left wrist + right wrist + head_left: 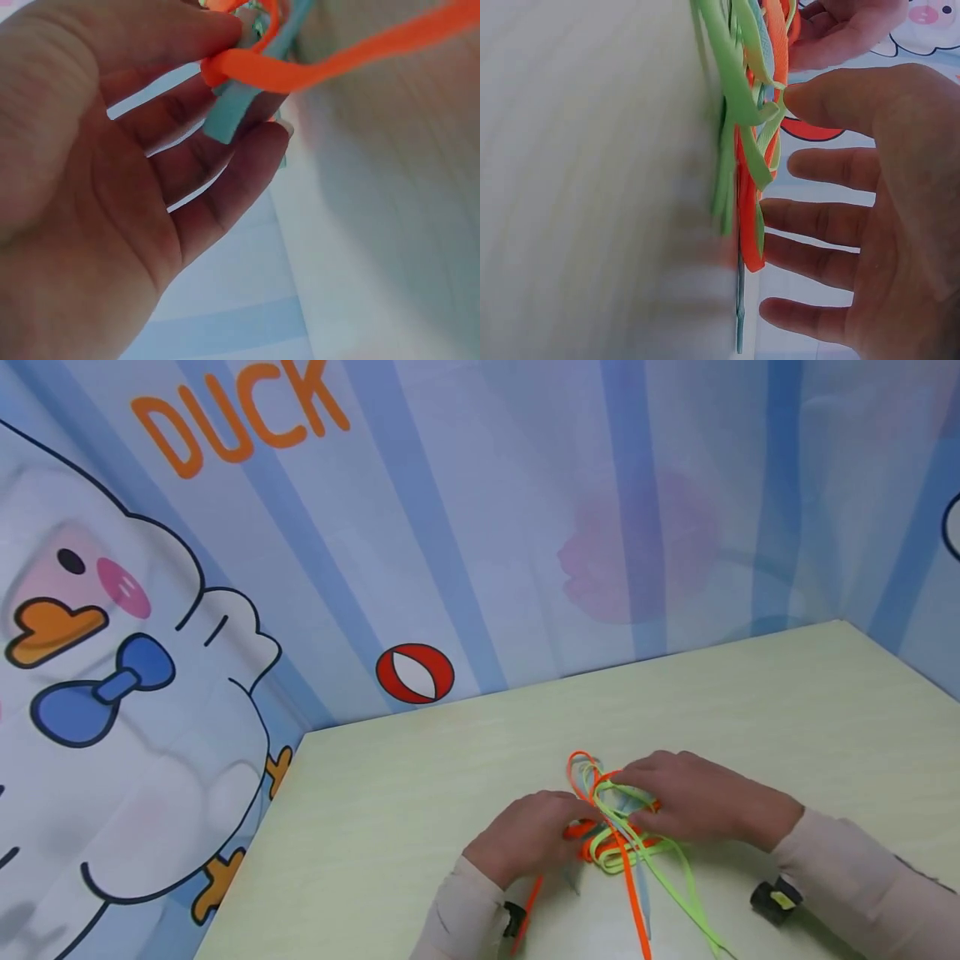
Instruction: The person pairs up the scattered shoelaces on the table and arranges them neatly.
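A tangle of flat laces lies on the table between the two hands: an orange lace, a yellow-green lace and a grey-blue lace. From the left side, my left hand pinches part of the bundle between thumb and fingers; an orange strand and a short grey-blue end stick out beside the fingertips. My right hand reaches in from the right with its fingers spread and fairly straight. Its thumb tip is right at the yellow-green loops, and the other fingertips lie along the bundle's edge.
The pale wooden table ends at a blue striped backdrop printed with a duck and a red ball. Loose lace ends trail toward the near edge. A small black device sits below the right wrist.
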